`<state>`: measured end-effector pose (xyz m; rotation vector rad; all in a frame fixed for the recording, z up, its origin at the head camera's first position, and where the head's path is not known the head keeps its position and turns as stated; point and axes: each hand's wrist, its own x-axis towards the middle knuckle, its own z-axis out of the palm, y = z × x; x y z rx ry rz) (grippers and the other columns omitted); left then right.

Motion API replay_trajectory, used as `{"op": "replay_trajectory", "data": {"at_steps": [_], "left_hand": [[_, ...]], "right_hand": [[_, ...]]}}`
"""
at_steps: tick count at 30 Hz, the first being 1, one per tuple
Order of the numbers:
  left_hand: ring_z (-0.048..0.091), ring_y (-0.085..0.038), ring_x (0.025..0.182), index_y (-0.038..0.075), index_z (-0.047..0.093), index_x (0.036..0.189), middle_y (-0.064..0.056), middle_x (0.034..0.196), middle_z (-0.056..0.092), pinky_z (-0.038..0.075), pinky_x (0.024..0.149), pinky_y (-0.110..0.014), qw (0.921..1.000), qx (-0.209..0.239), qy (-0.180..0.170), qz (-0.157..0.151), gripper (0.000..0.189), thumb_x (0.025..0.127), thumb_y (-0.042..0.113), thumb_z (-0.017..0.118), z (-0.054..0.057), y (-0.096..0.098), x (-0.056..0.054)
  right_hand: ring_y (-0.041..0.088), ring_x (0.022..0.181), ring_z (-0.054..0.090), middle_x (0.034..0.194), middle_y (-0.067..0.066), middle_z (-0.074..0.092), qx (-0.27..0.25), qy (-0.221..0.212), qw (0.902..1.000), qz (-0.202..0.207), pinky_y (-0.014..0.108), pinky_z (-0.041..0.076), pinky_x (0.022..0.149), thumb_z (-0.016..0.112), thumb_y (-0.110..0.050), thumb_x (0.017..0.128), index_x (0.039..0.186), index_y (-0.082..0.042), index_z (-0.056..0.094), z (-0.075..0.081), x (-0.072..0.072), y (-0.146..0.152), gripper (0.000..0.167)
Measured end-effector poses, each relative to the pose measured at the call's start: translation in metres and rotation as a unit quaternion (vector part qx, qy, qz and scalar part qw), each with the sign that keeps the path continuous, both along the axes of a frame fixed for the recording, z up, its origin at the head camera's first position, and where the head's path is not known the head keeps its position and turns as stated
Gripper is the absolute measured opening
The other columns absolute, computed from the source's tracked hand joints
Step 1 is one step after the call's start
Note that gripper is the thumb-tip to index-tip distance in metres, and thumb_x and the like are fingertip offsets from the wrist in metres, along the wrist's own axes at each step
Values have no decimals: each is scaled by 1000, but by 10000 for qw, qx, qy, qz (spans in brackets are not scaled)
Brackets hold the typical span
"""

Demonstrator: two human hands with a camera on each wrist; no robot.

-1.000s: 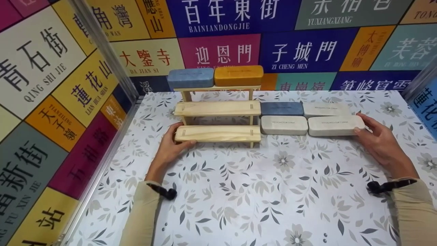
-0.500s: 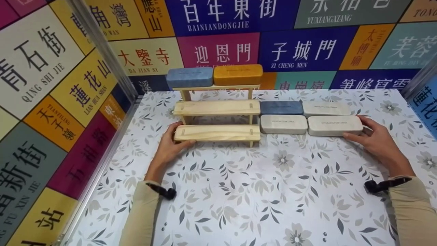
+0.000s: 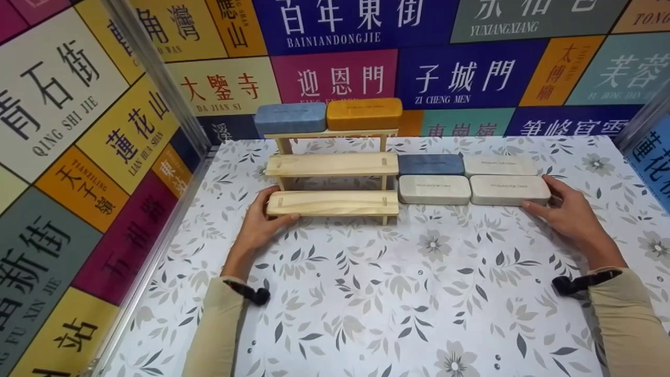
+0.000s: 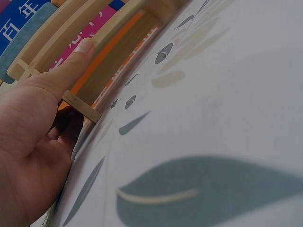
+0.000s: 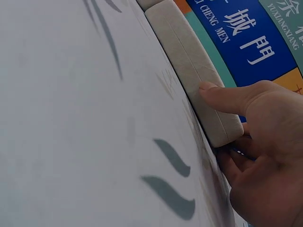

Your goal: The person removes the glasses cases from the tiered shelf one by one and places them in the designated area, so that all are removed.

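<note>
A three-tier wooden display stand [image 3: 332, 203] stands on the table. My left hand [image 3: 261, 222] grips the left end of its lowest tier, thumb along the front edge, other fingers mostly hidden behind. My right hand [image 3: 570, 214] holds the right end of a cream glasses case [image 3: 507, 191], its thumb on the front face, as the right wrist view shows. Left of that case, end to end, lies another cream glasses case [image 3: 434, 190]. Behind these two are a blue glasses case [image 3: 431, 164] and a third cream case [image 3: 500, 165].
On the stand's top tier sit a light blue case [image 3: 291, 117] and a mustard-yellow case [image 3: 365, 114]. The table [image 3: 356, 293] has a leaf-and-flower cover. Panels with street names form a back wall [image 3: 335, 26] and a left wall [image 3: 63, 157].
My right hand has shifted slightly left, with its thumb now further along the case's front. The front right cream case has moved a little left, against its neighbour. My left hand stays put.
</note>
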<state>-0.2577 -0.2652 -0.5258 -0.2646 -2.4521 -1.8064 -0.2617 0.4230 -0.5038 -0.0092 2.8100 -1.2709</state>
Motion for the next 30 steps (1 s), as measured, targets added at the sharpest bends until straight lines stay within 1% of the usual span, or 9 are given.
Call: {"op": "replay_trajectory", "data": {"at_steps": [1, 3, 7, 11, 15, 17, 21, 24, 30], "left_hand": [[61, -24, 134, 11, 46, 159, -10, 150, 58, 49, 110, -26, 10000, 13, 3, 5, 88, 87, 25, 95, 0, 0, 0], [61, -24, 133, 10, 46, 159, -10, 150, 58, 50, 109, -26, 10000, 29, 11, 11, 89, 87, 24, 95, 0, 0, 0], [61, -25, 134, 10, 45, 160, -11, 151, 57, 50, 109, -27, 10000, 31, 16, 11, 89, 87, 23, 95, 0, -1, 0], [60, -25, 135, 11, 45, 160, -10, 152, 57, 49, 113, -34, 10000, 32, -9, 7, 91, 86, 25, 95, -1, -1, 0], [59, -25, 137, 12, 45, 160, -10, 153, 56, 47, 117, -39, 10000, 51, -31, 14, 91, 86, 26, 96, 0, -1, 1], [59, -25, 136, 11, 45, 160, -10, 153, 56, 48, 116, -36, 10000, 52, -38, -3, 90, 86, 26, 95, 0, -1, 1], [62, -27, 130, 11, 45, 160, -12, 150, 58, 53, 104, -28, 9999, 66, -31, -78, 87, 88, 22, 93, 1, -1, 0], [64, -27, 127, 11, 45, 160, -12, 148, 59, 54, 98, -24, 10000, 10, -8, -94, 86, 89, 22, 93, 1, 0, 0], [63, -27, 130, 11, 44, 161, -12, 150, 58, 53, 103, -28, 9999, -115, -16, -46, 88, 89, 24, 93, 1, -1, 1]], "right_hand": [[57, 158, 26, 178, 27, 19, 17, 6, 10000, -16, 55, 24, 133, 72, -50, 103, 175, -11, 7, 0, -1, -1, 105], [58, 158, 25, 178, 28, 18, 11, 18, 10000, -26, 65, 21, 131, 71, -51, 104, 175, -10, 6, 0, -2, -2, 105], [58, 159, 23, 178, 29, 16, 29, -14, 10000, 41, 66, 19, 131, 70, -51, 104, 175, -9, 4, 1, -2, -3, 105], [58, 159, 22, 178, 29, 14, -13, -59, 9999, 127, 68, 18, 130, 70, -49, 105, 175, -9, 1, 2, -3, -3, 106], [58, 161, 16, 180, 28, 7, -212, -111, 9996, 127, 67, 15, 131, 73, -46, 104, 174, -9, -4, 3, -4, -5, 111], [57, 163, 10, 180, 27, 3, -213, -41, 9997, 67, 69, 11, 132, 74, -46, 103, 174, -9, -5, 4, -3, -7, 113], [52, 166, 0, 181, 25, -1, -136, 240, 9996, -110, 72, 5, 131, 76, -50, 101, 175, -10, -3, 9, -3, -15, 115], [49, 167, 0, 182, 22, 2, -160, 438, 9987, -186, 73, 3, 131, 76, -52, 100, 175, -13, -1, 13, -2, -23, 114], [50, 166, 7, 182, 21, 10, -245, 722, 9971, -56, 73, 6, 131, 77, -46, 101, 176, -16, 6, 21, -3, -42, 107]]}}
